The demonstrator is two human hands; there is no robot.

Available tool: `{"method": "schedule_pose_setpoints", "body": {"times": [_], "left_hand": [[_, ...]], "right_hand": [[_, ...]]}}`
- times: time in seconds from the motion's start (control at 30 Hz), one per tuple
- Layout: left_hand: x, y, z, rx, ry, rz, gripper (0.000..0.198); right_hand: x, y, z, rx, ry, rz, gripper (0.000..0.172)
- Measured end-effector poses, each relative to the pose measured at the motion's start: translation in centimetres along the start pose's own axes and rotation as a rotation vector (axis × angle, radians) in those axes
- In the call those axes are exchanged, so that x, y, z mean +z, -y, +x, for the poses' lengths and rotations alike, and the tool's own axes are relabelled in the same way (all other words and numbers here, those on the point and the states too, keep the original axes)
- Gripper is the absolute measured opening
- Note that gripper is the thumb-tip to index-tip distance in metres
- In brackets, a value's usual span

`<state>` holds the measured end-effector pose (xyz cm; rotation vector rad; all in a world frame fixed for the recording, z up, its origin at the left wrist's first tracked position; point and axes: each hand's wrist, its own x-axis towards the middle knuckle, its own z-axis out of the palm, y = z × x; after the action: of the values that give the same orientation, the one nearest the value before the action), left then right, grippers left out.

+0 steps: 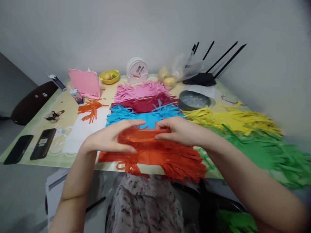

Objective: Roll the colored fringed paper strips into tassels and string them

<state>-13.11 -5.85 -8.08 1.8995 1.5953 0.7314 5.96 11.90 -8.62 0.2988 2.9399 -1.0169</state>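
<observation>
Both hands hold a sheet of orange fringed paper (167, 157) just above the near edge of the table (65, 111). My left hand (114, 137) pinches its upper left part, thumb under and fingers over. My right hand (181, 129) grips the upper edge a little to the right. The cut strips of the sheet hang over the table edge toward my lap. Behind it lie blue fringed paper (136, 116), dark red fringed paper (145, 103) and pink fringed paper (141, 90).
Yellow (233, 118) and green fringed paper (262, 152) spread at the right. A small orange bundle (91, 108), a pink tablet case (84, 83), a yellow bowl (109, 76), a grey round tin (194, 99), a black router (204, 77) and two phones (31, 145) stand around.
</observation>
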Motion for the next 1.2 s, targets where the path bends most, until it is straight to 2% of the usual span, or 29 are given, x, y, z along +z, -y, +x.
{"method": "schedule_pose_setpoints", "body": {"times": [0.07, 0.13, 0.23, 0.33, 0.43, 0.53, 0.7, 0.87, 1.0, 1.2], "left_hand": [[0.9, 0.1, 1.0, -0.104, -0.094, -0.014, 0.047], [1.9, 0.4, 2.0, -0.18, -0.07, -0.053, 0.026], [2.8, 1.0, 2.5, -0.237, -0.027, -0.157, 0.029], [2.7, 1.1, 2.2, -0.279, -0.077, -0.244, 0.031], [2.7, 0.9, 2.0, -0.311, -0.096, -0.332, 0.031], [2.8, 0.7, 2.0, -0.334, -0.13, -0.352, 0.032], [3.1, 0.7, 1.9, -0.333, -0.201, -0.383, 0.027], [3.8, 1.0, 1.3, -0.32, -0.308, -0.584, 0.021], [4.8, 1.9, 0.7, -0.237, -0.389, -0.693, 0.027], [5.8, 3.0, 0.2, -0.086, -0.404, -0.755, 0.02]], "right_hand": [[0.1, 0.3, 0.0, -0.039, -0.003, -0.033, 0.022], [0.1, 0.4, -0.1, -0.048, -0.031, -0.046, 0.021], [0.0, -0.1, -0.4, -0.006, -0.045, 0.01, 0.025], [0.1, -0.8, -0.9, 0.001, -0.038, 0.138, 0.036], [0.7, -1.2, -1.3, 0.013, -0.139, 0.175, 0.04], [1.3, -1.3, -1.6, 0.048, -0.242, 0.145, 0.036], [1.9, -1.2, -1.9, 0.057, -0.224, 0.296, 0.028], [3.3, -1.4, -2.3, 0.092, -0.323, 0.553, 0.032], [4.8, -1.6, -2.6, 0.107, -0.419, 0.819, 0.03], [6.3, -2.5, -2.8, 0.01, -0.472, 0.96, 0.018]]}}
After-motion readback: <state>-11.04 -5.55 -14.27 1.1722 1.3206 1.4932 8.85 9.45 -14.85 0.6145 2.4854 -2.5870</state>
